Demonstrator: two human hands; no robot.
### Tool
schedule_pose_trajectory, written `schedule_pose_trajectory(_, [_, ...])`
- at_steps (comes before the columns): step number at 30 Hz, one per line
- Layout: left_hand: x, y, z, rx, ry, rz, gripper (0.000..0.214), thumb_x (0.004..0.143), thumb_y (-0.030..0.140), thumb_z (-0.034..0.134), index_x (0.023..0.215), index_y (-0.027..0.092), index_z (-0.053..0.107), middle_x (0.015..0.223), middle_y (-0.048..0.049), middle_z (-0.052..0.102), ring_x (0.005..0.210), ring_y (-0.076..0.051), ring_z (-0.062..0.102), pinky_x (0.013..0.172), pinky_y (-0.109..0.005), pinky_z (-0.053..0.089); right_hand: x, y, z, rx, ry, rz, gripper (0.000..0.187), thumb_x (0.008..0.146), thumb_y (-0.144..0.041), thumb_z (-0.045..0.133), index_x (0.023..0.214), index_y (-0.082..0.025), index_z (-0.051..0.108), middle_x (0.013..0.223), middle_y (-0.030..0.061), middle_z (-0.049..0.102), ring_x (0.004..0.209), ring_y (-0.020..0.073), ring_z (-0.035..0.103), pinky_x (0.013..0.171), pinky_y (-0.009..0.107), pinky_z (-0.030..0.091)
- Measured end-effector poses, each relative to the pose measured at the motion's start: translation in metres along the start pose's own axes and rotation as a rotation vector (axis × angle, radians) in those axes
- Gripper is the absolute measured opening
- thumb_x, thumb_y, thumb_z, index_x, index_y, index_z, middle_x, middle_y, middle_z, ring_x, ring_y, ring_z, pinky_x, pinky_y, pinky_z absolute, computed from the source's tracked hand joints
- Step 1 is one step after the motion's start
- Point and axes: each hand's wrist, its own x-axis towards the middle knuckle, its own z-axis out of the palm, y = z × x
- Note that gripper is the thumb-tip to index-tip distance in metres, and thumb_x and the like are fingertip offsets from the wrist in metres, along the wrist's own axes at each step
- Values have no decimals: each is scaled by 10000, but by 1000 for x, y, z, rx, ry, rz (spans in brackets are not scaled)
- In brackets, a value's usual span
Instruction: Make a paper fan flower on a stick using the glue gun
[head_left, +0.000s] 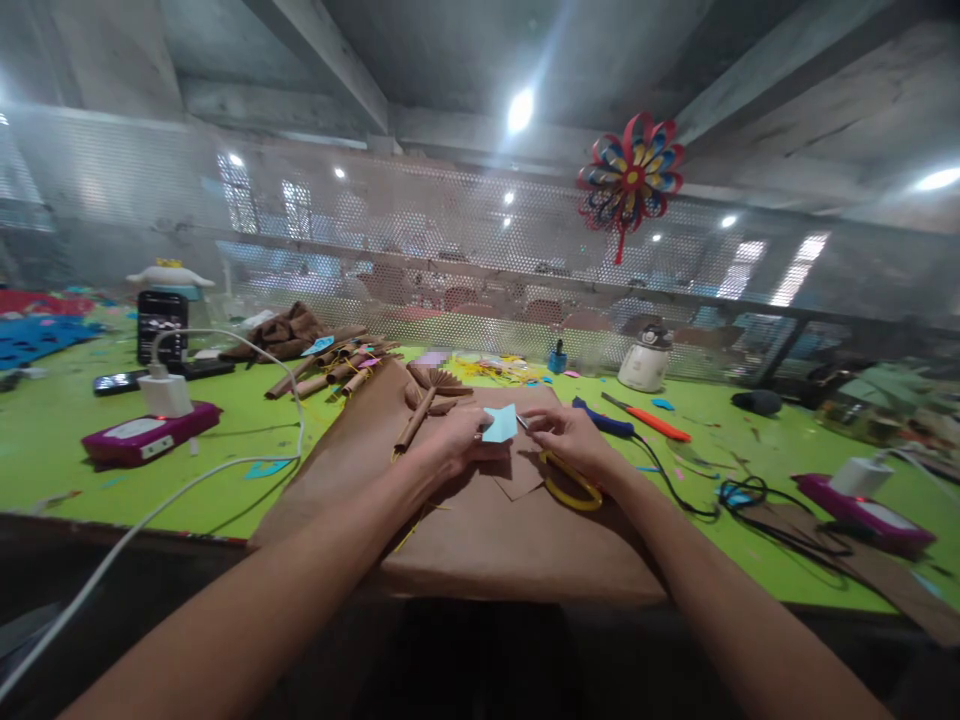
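My left hand (pixel 454 440) pinches a small light blue paper piece (pixel 500 424) over a sheet of brown paper (pixel 480 530) on the green table. My right hand (pixel 568 436) is closed round yellow-handled scissors (pixel 568 482), whose tip sits at the blue piece's right edge. The yellow loops hang below the right palm. A folded brown paper fan on a rolled stick (pixel 427 395) lies just behind the left hand.
Rolled brown paper sticks (pixel 330 370) lie back left. A purple power bank with white charger and cable (pixel 150 430) sits left, another (pixel 862 500) right. A blue-handled tool (pixel 604 420), an orange-handled tool (pixel 652 420) and black cables (pixel 742 495) lie right. A paper pinwheel (pixel 630 180) hangs on the mesh screen.
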Motion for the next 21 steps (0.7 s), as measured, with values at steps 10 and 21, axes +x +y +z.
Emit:
schedule_pose_trajectory(10, [14,4,-11,-124,224,136,81,731,117,509,785,134,567,733,-73,627,622,-151,597,605,-290,513,-4,8,16,-340,-193,27,312,715,-215,669,1025,-178,670,677,16,665,603,130,557,583,247,395])
schedule_pose_trajectory(21, [8,43,-25,-258,523,565,44,745,139,493,754,181,500,709,14,588,625,-82,564,588,-167,472,-15,-20,24,-322,-265,-276,180,822,-262,586,961,-192,676,1005,74,627,953,191,563,872,328,431])
